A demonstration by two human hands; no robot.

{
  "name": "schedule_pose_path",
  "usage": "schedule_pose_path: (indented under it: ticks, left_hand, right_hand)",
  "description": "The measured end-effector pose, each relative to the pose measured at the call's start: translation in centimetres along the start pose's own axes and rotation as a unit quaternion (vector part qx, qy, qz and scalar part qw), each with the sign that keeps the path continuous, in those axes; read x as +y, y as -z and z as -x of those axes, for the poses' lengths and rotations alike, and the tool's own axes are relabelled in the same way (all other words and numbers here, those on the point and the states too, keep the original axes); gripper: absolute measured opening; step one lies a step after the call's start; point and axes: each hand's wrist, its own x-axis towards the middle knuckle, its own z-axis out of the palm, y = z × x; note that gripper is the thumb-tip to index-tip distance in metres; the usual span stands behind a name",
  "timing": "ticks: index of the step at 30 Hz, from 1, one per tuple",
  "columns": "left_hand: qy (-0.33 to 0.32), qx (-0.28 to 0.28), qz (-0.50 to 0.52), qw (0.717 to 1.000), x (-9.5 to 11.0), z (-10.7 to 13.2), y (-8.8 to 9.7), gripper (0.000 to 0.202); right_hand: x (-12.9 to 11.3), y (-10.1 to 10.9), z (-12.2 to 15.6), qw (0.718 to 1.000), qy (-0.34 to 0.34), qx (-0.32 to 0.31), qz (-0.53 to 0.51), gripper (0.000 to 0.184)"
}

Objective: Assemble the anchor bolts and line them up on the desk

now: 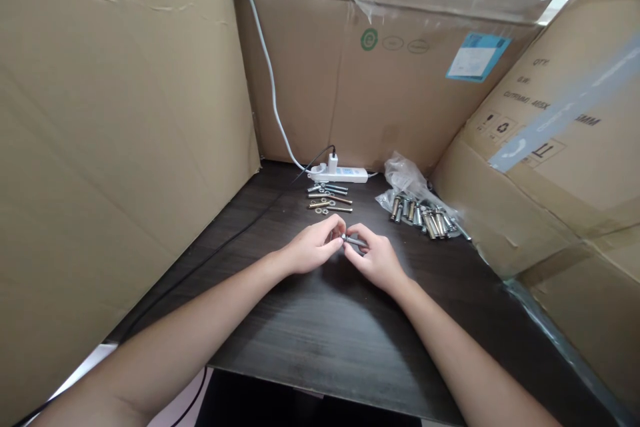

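Between my two hands, above the dark table, is a metal expansion bolt [356, 241] lying roughly level. My right hand [375, 257] grips its shaft, fingers closed round it. At the bolt's left end, where the nut appears to be, the thumb and fingertips of my left hand [316, 244] are pinched. Just beyond my hands, separated bolt parts [331, 199] lie in rows: bolts, sleeves, nuts and washers, some silver and some brassy. To the right, several assembled expansion bolts [425, 217] are heaped at the mouth of a clear plastic bag [403, 173].
A white power strip [345, 175] with a plugged-in charger stands at the table's back. Its white cable [270, 73] climbs the wall of boxes, and a black cord [235, 237] crosses the table's left side. Large cardboard boxes [125, 113] enclose the left, back and right.
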Motion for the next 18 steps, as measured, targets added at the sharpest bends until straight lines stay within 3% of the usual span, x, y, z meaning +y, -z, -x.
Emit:
schedule_pose_path:
  ticks: [18]
  left_hand:
    - [0.027,-0.046,-0.063,0.997,-0.1,-0.15,0.12,0.018]
  right_hand:
    - [0.33,-0.37,0.05,0.999,-0.003,0.005,-0.04,0.016]
